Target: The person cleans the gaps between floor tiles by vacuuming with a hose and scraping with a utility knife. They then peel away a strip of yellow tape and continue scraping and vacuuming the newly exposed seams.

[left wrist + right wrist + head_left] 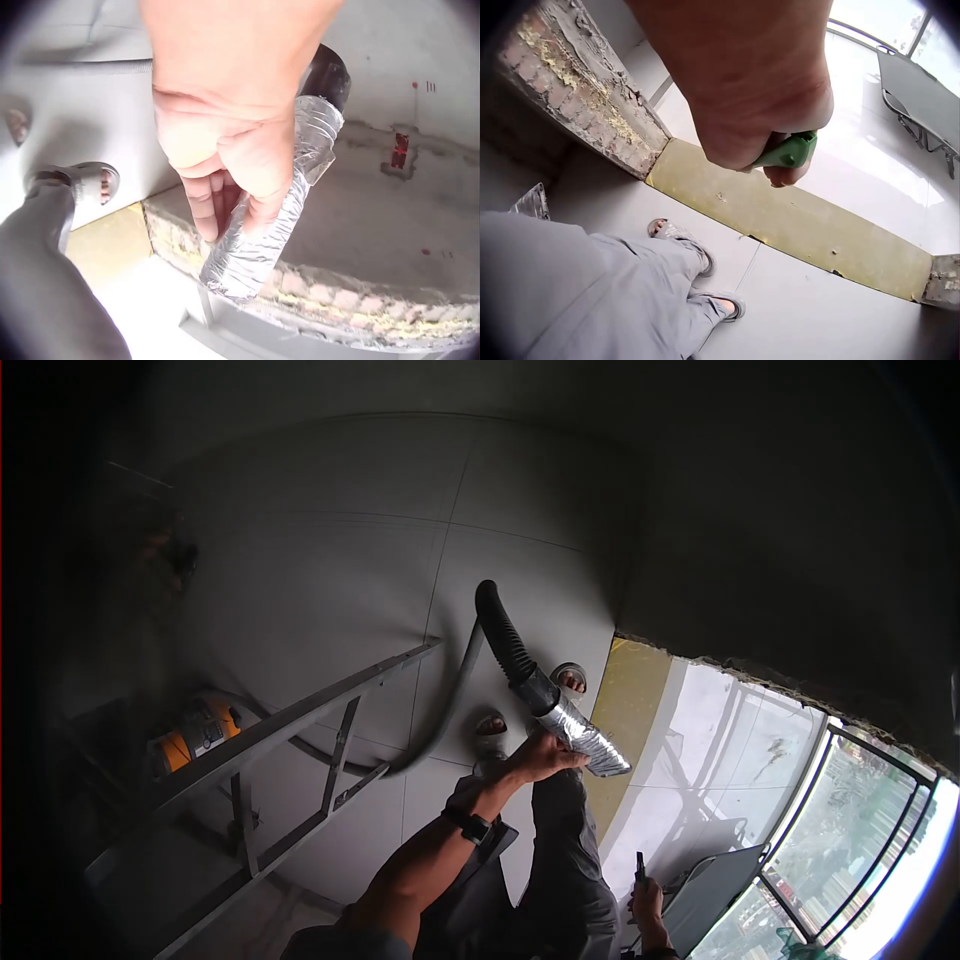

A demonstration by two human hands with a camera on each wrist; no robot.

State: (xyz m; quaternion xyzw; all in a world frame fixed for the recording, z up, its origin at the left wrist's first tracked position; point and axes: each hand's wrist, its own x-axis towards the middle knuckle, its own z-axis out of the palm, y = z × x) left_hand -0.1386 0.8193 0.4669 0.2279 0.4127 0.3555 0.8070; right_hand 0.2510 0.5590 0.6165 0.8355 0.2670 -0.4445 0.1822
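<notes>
My left hand (pixel 543 756) grips the silver-taped nozzle (pixel 592 741) of a vacuum hose. A black ribbed hose (pixel 505 642) bends away from its upper end. In the left wrist view, the thumb and fingers of the left hand (pixel 225 150) wrap the crinkled silver nozzle (pixel 251 255), whose flattened tip points down. Lower right in the head view, my right hand (pixel 649 912) holds a slim dark tool (pixel 641 867) upright. In the right wrist view, the right hand (pixel 769 124) curls round its green handle (pixel 791 152); the rest is hidden by the hand.
A metal ladder (pixel 290 712) leans across the left, with an orange vacuum cleaner (pixel 200 733) behind it. A yellowish threshold strip (pixel 780 221) separates tiled floor from a bright balcony. Rough broken wall edge (pixel 585 82) borders the opening. A grey folding lounger (pixel 712 895) stands near the railing.
</notes>
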